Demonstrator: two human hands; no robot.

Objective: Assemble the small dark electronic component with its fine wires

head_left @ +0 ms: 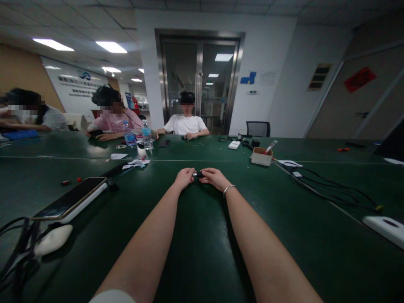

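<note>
Both my arms stretch out over the green table [202, 235]. Between my fingertips is a small black object with a silvery end [198, 174], its exact kind too small to make out. My left hand [184, 178] pinches the silvery end from the left. From the other side, my right hand [215, 178] grips the black end, with thumb and fingers closed on it. A silver bracelet [228, 190] circles my right wrist. The fingers partly cover the object.
On the left lie a phone [74, 197] on a white block, a white rounded item [54, 240] and cables. Bottles [147, 135] and papers [136, 163] are farther off. A small box [261, 156] and black cables [328, 185] lie right. Several people [187, 125] sit across.
</note>
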